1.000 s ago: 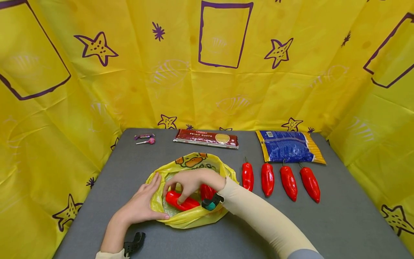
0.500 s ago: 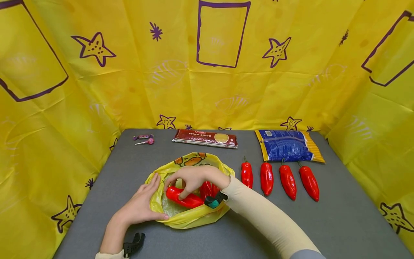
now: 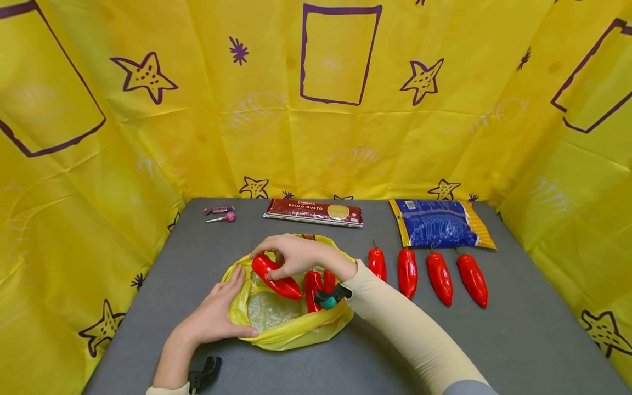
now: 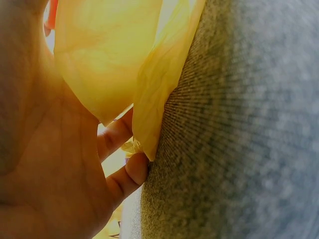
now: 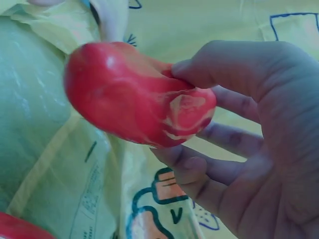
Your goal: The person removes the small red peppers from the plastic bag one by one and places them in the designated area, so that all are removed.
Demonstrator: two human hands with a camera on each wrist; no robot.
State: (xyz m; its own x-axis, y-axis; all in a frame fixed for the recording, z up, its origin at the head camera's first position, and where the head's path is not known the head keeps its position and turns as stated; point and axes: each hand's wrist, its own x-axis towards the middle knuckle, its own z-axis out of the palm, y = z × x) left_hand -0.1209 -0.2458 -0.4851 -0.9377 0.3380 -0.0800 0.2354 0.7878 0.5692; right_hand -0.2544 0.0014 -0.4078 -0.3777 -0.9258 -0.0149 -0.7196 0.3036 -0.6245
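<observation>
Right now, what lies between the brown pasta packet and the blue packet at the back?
Nothing: in the head view only bare grey table separates the brown pasta packet and the blue packet.

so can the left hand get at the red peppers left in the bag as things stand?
Probably yes. The left hand rests on the yellow bag rim, mouth open, peppers in the bag just across. Only the right hand, holding a red pepper, hovers above.

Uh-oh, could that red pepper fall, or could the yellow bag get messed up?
Maybe. The right hand holds the red pepper above the yellow bag with just its fingertips, and the pepper looks shiny, so it might slip and drop back in. The bag is thin and floppy; only the left hand rests on its edge, so it could slide or fold over the peppers inside.
</observation>
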